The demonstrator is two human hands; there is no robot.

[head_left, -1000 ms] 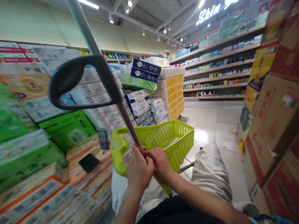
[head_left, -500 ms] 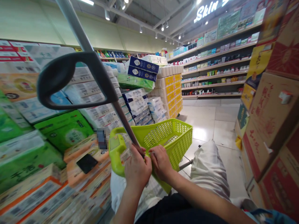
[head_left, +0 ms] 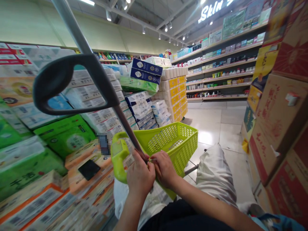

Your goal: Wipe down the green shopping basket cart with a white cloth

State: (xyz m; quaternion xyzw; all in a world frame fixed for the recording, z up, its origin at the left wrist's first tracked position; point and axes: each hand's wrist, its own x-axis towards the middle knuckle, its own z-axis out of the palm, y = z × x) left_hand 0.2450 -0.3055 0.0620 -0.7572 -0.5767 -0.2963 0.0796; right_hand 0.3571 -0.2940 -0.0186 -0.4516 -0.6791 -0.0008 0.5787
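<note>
A grey metal pole (head_left: 125, 120) with a dark plastic loop handle (head_left: 79, 85) slants from the top left down to my hands. My left hand (head_left: 141, 171) is wrapped around the pole's lower part, thumb to the right. My right hand (head_left: 165, 168) is closed, its thumb and fingertips pinched right beside the left thumb at the pole. Whatever lies between those fingertips is hidden. Just beyond my hands stands a lime-green shopping basket (head_left: 185, 141) with perforated sides. Its rounded green handle (head_left: 119, 160) is left of my left hand.
Stacked tissue packs (head_left: 141, 106) and cartons (head_left: 36, 205) crowd the left, with a dark flat device (head_left: 89, 169) lying on an orange pack. Cardboard boxes (head_left: 276, 122) rise at right. Tiled floor (head_left: 209, 125) runs to stocked shelves (head_left: 221, 75).
My right fingertips have moved slightly left and now meet the left thumb. The pole and its loop handle have shifted a little left in view.
</note>
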